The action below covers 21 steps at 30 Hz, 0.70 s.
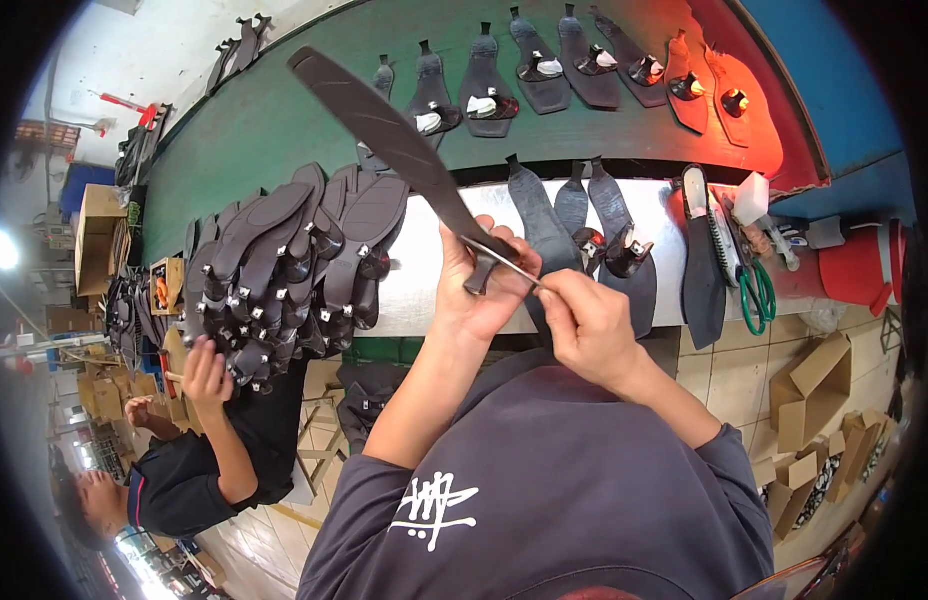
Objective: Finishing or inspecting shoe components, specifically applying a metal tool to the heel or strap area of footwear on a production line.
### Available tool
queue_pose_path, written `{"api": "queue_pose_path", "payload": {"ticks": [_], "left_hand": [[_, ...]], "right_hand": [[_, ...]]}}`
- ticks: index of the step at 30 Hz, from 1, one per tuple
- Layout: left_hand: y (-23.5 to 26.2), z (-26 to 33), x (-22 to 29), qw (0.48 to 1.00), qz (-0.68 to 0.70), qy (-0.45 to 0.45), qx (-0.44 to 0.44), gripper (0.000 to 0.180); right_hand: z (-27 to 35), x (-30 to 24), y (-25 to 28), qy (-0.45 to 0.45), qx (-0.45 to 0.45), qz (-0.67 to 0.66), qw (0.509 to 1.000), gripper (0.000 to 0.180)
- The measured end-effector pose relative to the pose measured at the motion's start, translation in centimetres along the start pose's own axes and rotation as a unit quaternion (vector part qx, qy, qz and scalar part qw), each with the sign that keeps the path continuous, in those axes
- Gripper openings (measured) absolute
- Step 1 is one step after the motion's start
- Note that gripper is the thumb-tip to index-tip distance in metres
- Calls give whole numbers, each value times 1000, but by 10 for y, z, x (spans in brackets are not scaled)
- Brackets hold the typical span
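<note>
My left hand [474,292] is wrapped round the heel end of a long black shoe sole [384,125]. The sole tilts up and away to the left, and its short heel [481,272] shows by my palm. In the fingers of my right hand [591,325] is one end of a thin pale strip or slim tool [502,257]; its kind I cannot make out. It lies along the sole's edge beside my left fingers. Black sandals [544,215] with shiny straps lie on the metal-topped bench [434,290] just beyond my hands.
Piled sandals [274,250] fill the bench's left part. Several sandals [484,80] line the green belt [284,120], some under red light. Green-handled scissors [756,298], a loose sole [701,260] and a red container [864,265] stand at right. A co-worker [204,450] reaches toward the pile.
</note>
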<state>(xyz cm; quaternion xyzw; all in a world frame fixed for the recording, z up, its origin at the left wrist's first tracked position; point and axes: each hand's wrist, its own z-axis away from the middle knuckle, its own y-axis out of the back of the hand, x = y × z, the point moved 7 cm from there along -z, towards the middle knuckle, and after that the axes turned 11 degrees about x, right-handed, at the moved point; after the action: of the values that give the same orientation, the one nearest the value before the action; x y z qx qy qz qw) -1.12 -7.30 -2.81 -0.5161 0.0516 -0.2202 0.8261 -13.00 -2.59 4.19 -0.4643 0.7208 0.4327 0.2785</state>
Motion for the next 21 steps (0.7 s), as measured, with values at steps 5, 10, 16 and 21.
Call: {"api": "queue_pose_path", "payload": {"ticks": [5,10,16,21], "left_hand": [[-6,4,10,977,-127,-162,49,62],[1,4,11,980,-97,-137,103,76],[5,-4,10,981,-124,-111,101,75],[5,-15,10,982,-112,-60,136,71]], "right_hand": [[3,1,-9,-3,-5,13,1000,7],[5,1,-13,5,-30,16,999,8],[10,-2,-15,3,-68,2,998,7],[37,-27,-35,73,-191,-24,979,10]]}}
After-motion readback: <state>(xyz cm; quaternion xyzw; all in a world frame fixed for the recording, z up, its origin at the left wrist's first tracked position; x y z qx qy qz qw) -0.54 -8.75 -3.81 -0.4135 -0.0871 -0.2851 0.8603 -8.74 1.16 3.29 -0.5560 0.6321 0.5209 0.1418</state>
